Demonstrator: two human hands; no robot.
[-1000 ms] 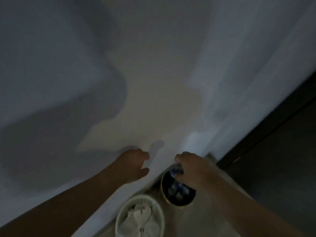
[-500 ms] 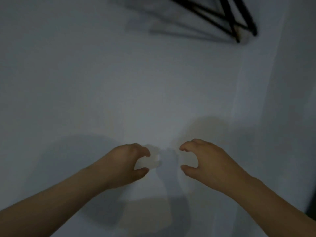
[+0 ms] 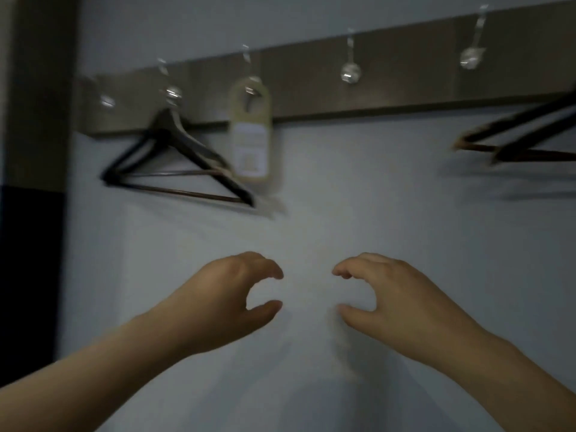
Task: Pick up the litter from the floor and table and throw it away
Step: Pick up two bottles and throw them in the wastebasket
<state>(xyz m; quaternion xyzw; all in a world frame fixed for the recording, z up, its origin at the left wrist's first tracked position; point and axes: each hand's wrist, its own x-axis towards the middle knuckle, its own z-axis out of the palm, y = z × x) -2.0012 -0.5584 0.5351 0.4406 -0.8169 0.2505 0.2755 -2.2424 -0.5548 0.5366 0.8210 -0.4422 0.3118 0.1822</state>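
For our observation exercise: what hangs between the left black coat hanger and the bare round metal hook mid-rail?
In the head view, a beige rectangular door tag hangs there.

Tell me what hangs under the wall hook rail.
At the left, black hangers; beside them a pale door tag; at the right edge, dark hangers. The tag covers the wall behind it.

left hand (image 3: 224, 302) loosely curled, empty; right hand (image 3: 396, 299) alike
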